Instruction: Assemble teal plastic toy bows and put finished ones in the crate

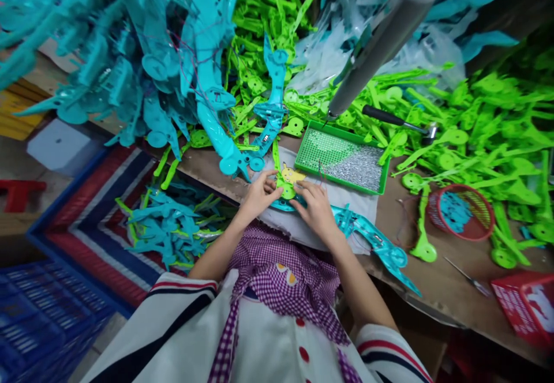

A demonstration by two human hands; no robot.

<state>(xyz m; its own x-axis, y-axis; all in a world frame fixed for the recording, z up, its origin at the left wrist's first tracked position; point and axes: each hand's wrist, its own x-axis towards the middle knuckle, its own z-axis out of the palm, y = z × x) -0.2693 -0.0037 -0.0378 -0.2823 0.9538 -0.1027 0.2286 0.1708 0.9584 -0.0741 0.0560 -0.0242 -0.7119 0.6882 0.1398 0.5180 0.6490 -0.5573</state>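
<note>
A lime-green plastic arm (286,190) with a round end lies over a translucent blue curved plastic piece (381,243) in front of me. From the left, the thumb and fingers of my left hand (260,194) pinch the green arm. My right hand (317,205) is closed at its right edge, fingers bent and thumb below. The blue piece runs under both hands and out to the right, its pointed end near the table edge. Below them is a white cloth (363,213). A yellow cartoon figure (291,172) shows just beyond my fingertips.
A green tray (303,161) of small metal bits stands ahead, with a hanging grey screwdriver (372,45) above it. A hammer (396,119) lies on heaped green parts (485,117). Blue parts (160,54) pile up at left. At right are a red basket (485,213) and a red box (519,296).
</note>
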